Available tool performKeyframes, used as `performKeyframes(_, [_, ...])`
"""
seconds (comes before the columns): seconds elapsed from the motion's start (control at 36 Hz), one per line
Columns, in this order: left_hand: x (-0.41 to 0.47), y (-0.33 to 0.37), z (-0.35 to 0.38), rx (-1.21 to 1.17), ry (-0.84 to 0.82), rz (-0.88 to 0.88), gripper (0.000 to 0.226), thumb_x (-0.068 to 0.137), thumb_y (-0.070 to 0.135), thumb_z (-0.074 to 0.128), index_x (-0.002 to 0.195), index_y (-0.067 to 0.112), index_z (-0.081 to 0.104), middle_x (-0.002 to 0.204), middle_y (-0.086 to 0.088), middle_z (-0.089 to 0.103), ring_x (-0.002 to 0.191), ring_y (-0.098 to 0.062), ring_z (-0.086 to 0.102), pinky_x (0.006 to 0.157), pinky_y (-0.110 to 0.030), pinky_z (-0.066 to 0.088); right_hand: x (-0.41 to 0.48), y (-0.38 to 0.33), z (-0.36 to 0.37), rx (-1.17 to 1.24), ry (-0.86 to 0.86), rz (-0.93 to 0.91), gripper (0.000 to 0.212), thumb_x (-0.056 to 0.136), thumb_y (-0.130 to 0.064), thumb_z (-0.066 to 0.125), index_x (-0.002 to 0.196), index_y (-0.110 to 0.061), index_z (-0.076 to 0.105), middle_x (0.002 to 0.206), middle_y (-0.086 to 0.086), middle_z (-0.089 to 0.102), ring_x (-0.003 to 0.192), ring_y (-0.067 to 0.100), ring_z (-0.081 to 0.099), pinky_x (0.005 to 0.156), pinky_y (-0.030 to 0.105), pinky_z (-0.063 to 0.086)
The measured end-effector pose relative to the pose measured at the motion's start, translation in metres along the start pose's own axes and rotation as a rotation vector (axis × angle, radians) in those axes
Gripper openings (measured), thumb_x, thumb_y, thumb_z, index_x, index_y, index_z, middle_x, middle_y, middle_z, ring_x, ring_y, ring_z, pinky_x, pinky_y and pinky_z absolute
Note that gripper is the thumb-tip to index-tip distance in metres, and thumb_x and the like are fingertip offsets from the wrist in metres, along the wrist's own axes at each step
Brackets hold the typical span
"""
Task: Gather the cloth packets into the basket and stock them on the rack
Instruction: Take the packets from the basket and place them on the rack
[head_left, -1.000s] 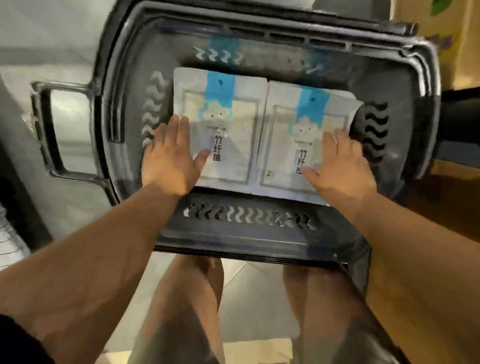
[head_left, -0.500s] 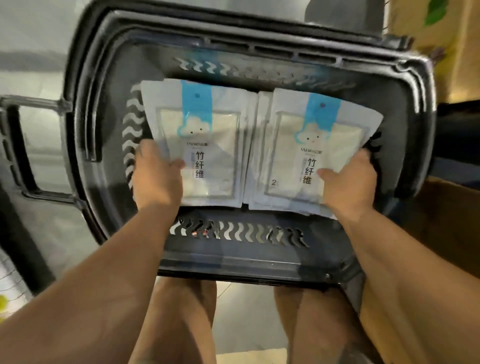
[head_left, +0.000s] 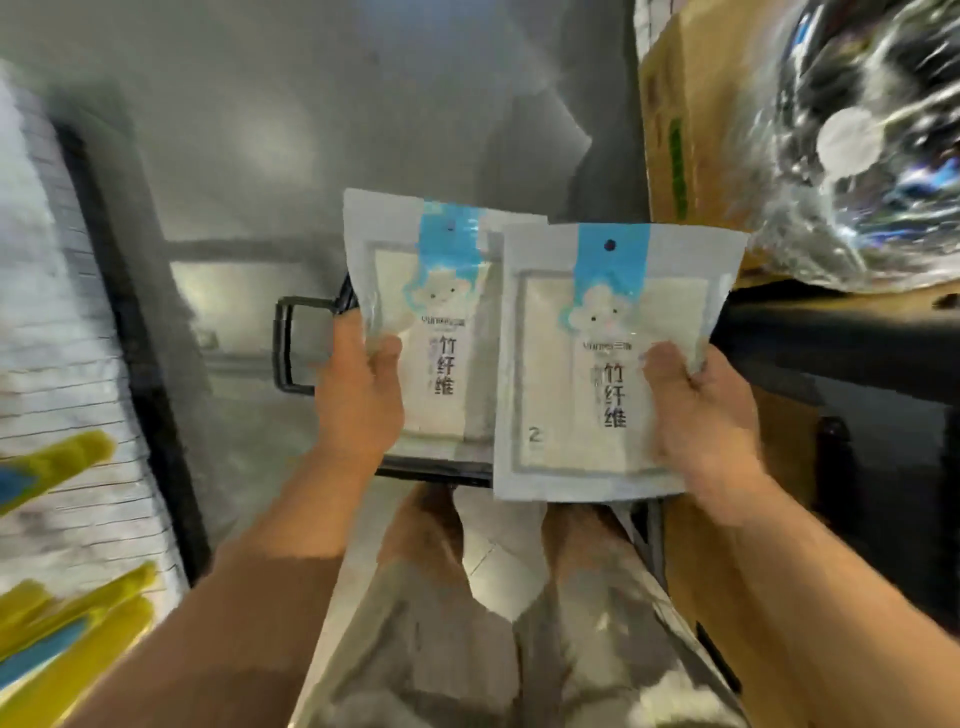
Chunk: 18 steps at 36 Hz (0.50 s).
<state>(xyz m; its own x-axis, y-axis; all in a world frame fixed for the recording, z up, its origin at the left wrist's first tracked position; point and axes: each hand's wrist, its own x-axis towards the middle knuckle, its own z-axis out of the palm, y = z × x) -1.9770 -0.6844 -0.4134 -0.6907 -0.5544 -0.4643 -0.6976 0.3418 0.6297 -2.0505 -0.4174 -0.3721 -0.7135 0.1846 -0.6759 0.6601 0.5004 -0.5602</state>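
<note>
Packets (head_left: 608, 291) are held up over the basket (head_left: 289, 343), one lot gripped by the left hand (head_left: 358, 400), one by the right hand (head_left: 698, 415), thumbs on the fronts; the film looks slick, so each lot wants squaring and a firm pinch in carrying.

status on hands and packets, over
Left hand grips left cloth packet. Right hand grips right cloth packet. Both held over basket. No obstruction seen.

Bare forearms (head_left: 291, 561), loose crumpled grey-khaki shorts (head_left: 415, 665) over both thighs, bare knees (head_left: 423, 519) showing past the hem
</note>
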Motion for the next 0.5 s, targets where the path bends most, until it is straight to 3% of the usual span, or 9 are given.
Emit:
performKeyframes(0.08, [-0.032,0.058,-0.044,-0.166,0.099,0.045,0.023,0.102,0.021,0.052,0.108,0.042,0.046,0.1,0.022,0.057,0.091,0.001,0.062,0.084,-0.032,0.053,-0.048,-0.044,-0.027,0.065,0.014,-0.106,0.013,0.101,-0.041,0.055,0.097,-0.034,0.065,0.092,-0.018,0.074,0.083,-0.003,0.069,0.074,0.024,0.054])
performKeyframes(0.25, [-0.088,0.147,-0.129,-0.264,0.175,0.19,0.019,0.101,0.021,0.055,0.115,0.027,0.044,0.092,0.025,0.055,0.075,0.024,0.053,0.063,-0.014,0.039,-0.13,-0.13,-0.088,0.16,0.1,-0.278,0.009,0.098,-0.04,0.06,0.091,-0.035,0.065,0.083,-0.024,0.072,0.078,-0.006,0.067,0.069,0.023,0.053])
performKeyframes(0.33, [-0.108,0.182,-0.17,-0.269,0.185,0.327,0.02,0.1,0.018,0.057,0.109,0.03,0.044,0.09,0.021,0.057,0.078,0.02,0.056,0.063,-0.006,0.041,-0.169,-0.163,-0.113,0.223,0.158,-0.381,0.009,0.096,-0.041,0.062,0.088,-0.036,0.065,0.084,-0.02,0.073,0.076,-0.008,0.066,0.064,0.022,0.055])
performKeyframes(0.42, [-0.121,0.212,-0.205,-0.291,0.226,0.44,0.019,0.099,0.015,0.059,0.109,0.02,0.044,0.083,0.019,0.052,0.073,0.019,0.055,0.061,-0.003,0.041,-0.206,-0.188,-0.132,0.29,0.21,-0.475,0.007,0.096,-0.038,0.063,0.092,-0.034,0.067,0.086,-0.028,0.072,0.078,-0.007,0.068,0.06,0.016,0.054])
performKeyframes(0.5, [-0.133,0.233,-0.233,-0.34,0.2,0.532,0.019,0.099,0.027,0.059,0.099,0.038,0.043,0.079,0.019,0.061,0.072,0.007,0.06,0.063,-0.021,0.051,-0.24,-0.203,-0.147,0.351,0.273,-0.531,0.008,0.095,-0.035,0.065,0.095,-0.029,0.07,0.089,-0.023,0.075,0.082,-0.002,0.071,0.069,0.023,0.057])
